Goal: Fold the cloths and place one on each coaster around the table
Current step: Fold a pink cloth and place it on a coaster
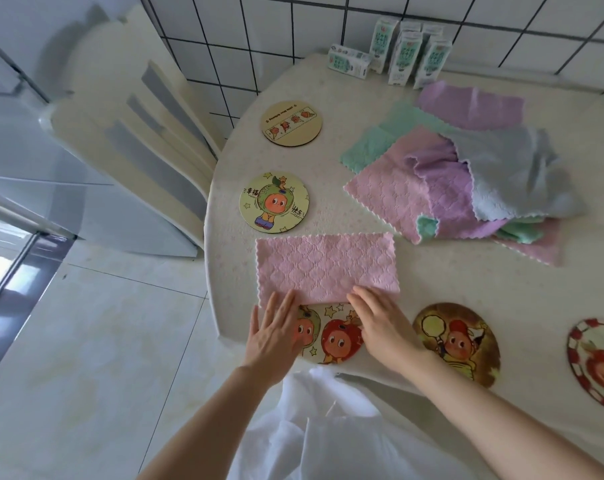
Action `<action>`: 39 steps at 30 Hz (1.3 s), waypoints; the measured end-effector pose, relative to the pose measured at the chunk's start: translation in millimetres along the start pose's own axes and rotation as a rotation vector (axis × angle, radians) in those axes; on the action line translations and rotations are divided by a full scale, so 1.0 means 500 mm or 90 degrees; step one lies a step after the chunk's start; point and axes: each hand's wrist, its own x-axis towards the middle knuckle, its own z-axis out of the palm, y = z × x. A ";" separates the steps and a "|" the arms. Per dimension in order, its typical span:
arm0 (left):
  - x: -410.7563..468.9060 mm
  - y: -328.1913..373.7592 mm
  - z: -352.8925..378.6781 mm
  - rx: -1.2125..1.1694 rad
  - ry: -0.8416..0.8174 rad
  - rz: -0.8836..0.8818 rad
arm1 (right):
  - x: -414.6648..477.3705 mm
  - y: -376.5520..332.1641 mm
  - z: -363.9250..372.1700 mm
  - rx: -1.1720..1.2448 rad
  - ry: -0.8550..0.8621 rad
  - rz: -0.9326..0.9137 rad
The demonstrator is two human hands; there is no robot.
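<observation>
While my left hand (pixel 274 336) and right hand (pixel 380 327) lie flat, fingers spread, gripping nothing, they press the quilted, scallop-edged pink cloth (pixel 328 266) over a round coaster (pixel 328 337).

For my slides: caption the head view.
Both hands flatten a pink cloth beside a cartoon coaster.
</observation>
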 end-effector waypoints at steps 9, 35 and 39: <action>-0.047 -0.061 0.015 -0.029 0.018 -0.072 | -0.033 0.095 -0.022 -0.076 0.045 0.001; 0.026 0.080 -0.001 -0.029 0.099 -0.164 | 0.043 0.140 -0.083 -0.150 0.164 -0.299; 0.050 0.179 0.004 -0.088 0.085 -0.049 | 0.017 0.125 -0.101 -0.051 0.178 -0.329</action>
